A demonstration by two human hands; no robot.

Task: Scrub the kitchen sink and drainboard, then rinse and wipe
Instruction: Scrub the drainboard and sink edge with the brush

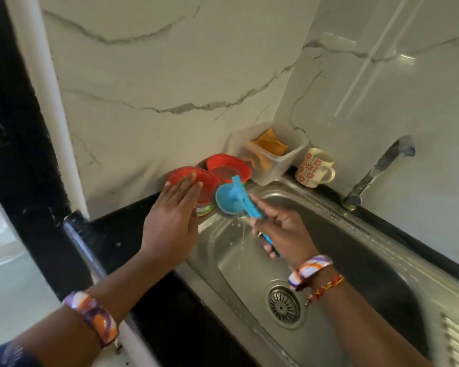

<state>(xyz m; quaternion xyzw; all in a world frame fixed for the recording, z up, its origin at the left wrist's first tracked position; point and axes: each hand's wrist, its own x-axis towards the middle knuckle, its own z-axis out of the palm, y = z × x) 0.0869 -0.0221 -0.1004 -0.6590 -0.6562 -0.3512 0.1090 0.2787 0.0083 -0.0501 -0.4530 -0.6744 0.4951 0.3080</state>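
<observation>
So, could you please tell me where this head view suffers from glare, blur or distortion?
Head view: glare streaks the glossy wall tiles at upper right; motion blur softens the left hand and the red lids; wide-angle distortion bends the black frame at left; the sink reads fairly sharp.

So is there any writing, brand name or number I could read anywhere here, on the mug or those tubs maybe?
None can be read.
Mug: only a red flower pattern, no words.
Red-lidded tubs: a coloured band low on the nearer one may be a label, too blurred to read.
Blue brush in the right hand: no marking visible.
Clear box, tap, sink: no text.
</observation>
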